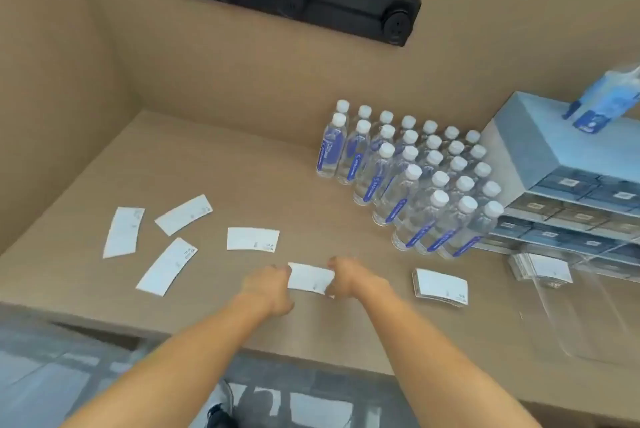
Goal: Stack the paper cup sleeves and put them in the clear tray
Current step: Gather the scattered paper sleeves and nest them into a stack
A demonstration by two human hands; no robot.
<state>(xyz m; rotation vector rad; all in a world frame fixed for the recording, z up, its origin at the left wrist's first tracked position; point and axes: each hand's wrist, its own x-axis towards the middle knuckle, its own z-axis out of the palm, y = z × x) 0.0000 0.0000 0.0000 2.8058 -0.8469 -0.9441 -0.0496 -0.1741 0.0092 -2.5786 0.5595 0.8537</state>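
**Both hands on one sleeve, four loose to the left**

Near the counter's front edge, the left hand (268, 283) and right hand (349, 280) pinch the two short ends of a flat white sleeve (310, 278), fingers closed on it from either side. Its long axis runs left to right between the hands, roughly parallel to the counter edge.

A finished stack of sleeves (440, 287) lies just right of the right hand, long axis much the same way. The clear tray (568, 316) sits further right, a second bundle (540, 268) at its far end.

Four loose sleeves lie on the left: the closest (252, 238) just beyond the left hand, the others (166, 268) (183, 214) (123, 231) fanned out at differing angles. So the left hand is better placed to gather them, I judge, the right to carry sleeves toward stack and tray.
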